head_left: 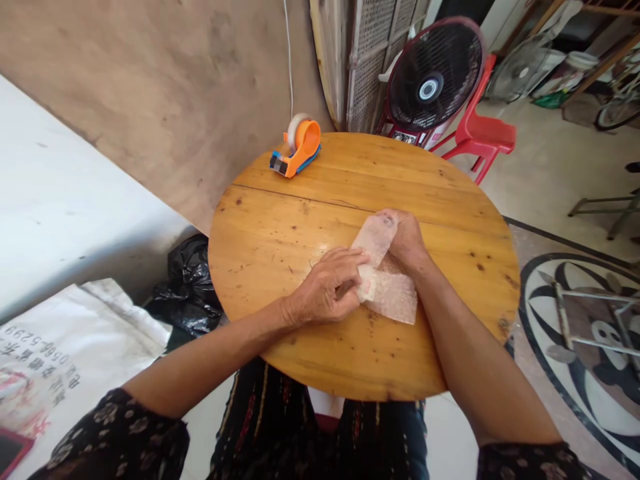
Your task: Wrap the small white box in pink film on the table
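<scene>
A translucent, crinkled plastic strip (pixel 395 297) lies over the table in two arms, one toward the upper right and one toward the lower right. Where the arms meet there is a pale, bunched part (pixel 369 283); what it contains is not clear. My left hand (pixel 330 283) is closed on this bunched part, with its fingers extending over the strip. The upper arm's far end is gripped by my right hand (pixel 406 235), whose fingers are partly hidden behind the plastic. An orange tape dispenser (pixel 306 148) with a roll of tape stands beyond both hands.
The round wooden table (pixel 260 247) has dark specks on its top. Behind it stand a dark red fan (pixel 430 80) and a red plastic chair (pixel 483 133). To the left lie a black plastic bag (pixel 193 280) and a white printed sack (pixel 90 333).
</scene>
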